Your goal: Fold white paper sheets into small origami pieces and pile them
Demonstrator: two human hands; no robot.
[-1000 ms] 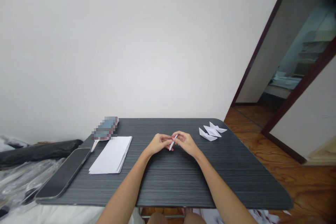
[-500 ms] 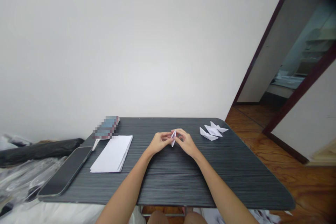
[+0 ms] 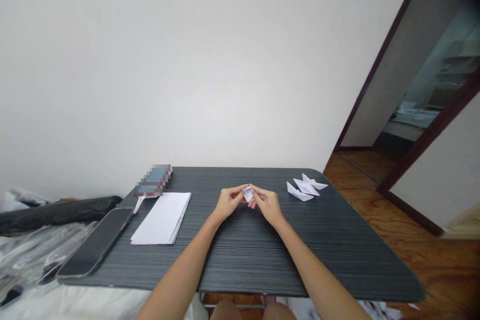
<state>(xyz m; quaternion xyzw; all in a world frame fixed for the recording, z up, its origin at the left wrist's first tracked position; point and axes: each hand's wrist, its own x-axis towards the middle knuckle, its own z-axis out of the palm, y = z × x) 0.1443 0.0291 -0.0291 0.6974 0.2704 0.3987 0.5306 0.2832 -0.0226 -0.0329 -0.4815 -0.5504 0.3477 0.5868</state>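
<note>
A small piece of folded white paper point(image 3: 248, 194) is held up between both hands, above the middle of the dark table point(image 3: 240, 260). My left hand point(image 3: 228, 202) pinches its left side, thumb towards me. On the right side, my right hand point(image 3: 267, 204) grips it with thumb and forefinger, other fingers curled below. The paper's broad face now shows as a small many-sided shape; its back is hidden. Several folded paper boats point(image 3: 305, 186) lie grouped to the right of my right hand.
Left of my arms lies a stack of white paper sheets point(image 3: 161, 219). A large dark phone point(image 3: 96, 242) rests at the table's left edge, and a blurred-out item point(image 3: 154, 181) sits behind the stack. Plastic-wrapped things point(image 3: 48, 245) are beside the table. A white wall rises behind.
The folded paper has turned from a narrow, edge-on shape to a wider face. Both hands have shifted their fingers on it, still pinching it. The view has moved slightly.
</note>
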